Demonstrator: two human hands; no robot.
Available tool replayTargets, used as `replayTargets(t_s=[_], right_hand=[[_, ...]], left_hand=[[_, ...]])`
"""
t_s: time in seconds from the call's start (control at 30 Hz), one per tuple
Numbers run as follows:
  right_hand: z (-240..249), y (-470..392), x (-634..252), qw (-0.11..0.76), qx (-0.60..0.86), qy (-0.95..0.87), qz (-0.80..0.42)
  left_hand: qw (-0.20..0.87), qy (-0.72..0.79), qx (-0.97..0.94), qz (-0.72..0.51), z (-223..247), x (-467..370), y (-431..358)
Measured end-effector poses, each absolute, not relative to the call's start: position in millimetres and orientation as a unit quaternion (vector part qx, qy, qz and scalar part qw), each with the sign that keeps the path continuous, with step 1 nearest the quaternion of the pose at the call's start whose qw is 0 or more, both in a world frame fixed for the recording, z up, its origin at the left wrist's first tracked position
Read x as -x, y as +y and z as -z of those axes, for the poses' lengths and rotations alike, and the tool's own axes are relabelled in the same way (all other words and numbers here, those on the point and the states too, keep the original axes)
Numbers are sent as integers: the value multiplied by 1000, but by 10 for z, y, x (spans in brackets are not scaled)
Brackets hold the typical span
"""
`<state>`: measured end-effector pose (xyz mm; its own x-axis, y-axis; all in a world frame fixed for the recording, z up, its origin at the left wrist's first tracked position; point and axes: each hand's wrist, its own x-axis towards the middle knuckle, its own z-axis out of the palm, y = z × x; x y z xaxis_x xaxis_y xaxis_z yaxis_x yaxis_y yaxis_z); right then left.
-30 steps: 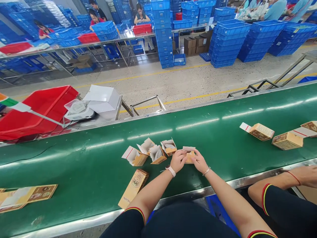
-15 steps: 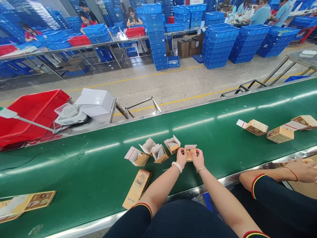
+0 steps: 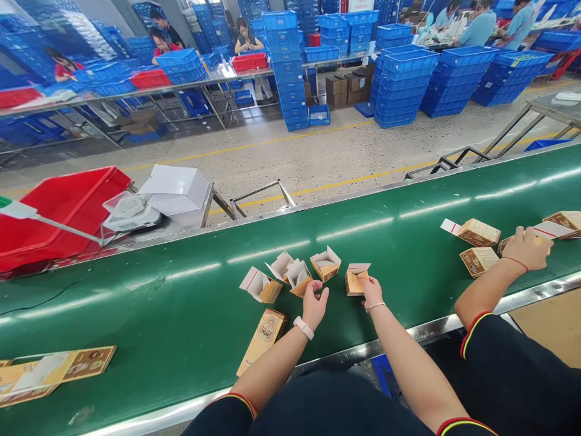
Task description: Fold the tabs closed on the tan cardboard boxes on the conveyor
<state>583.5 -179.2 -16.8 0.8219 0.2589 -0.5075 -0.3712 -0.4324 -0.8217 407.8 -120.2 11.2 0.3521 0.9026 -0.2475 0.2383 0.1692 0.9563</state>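
Observation:
My right hand grips the right side of a small tan carton standing on the green belt, its white flap raised at the back. To the left, my left hand is off that carton, fingers apart and holding nothing, close to an open carton. More open cartons stand around there: one behind my left hand, one and one with a red-striped flap farther left. A closed carton with a cartoon print lies nearer my left forearm.
Flattened cartons lie at the belt's left end. On the right, a co-worker's hand rests on a carton among several others. Beyond the belt are a red bin, a scale and stacked blue crates.
My left hand has let go of the carton and moved left. The belt's cartons have shifted slightly right. The co-worker's hand has reached onto the belt, where another carton now stands.

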Motion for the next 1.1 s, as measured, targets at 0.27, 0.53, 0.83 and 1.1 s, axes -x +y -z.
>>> replayTargets(t_s=[0.27, 0.53, 0.83, 1.1], right_hand=[[1, -1979, -5876, 512, 837, -56, -182], [-42, -2217, -6105, 234, 937, -254, 59], [166, -2358, -6130, 308, 786, -525, 109], [374, -1982, -5871, 341, 740, -579, 33]], left_hand=[[512, 466, -628, -355, -76, -4637, -1054], [513, 452, -648, -336, -2, -4927, -767], [418, 399, -756, -307, 63, -4878, -938], [349, 244, -870, -249, 27, -4698, -948]])
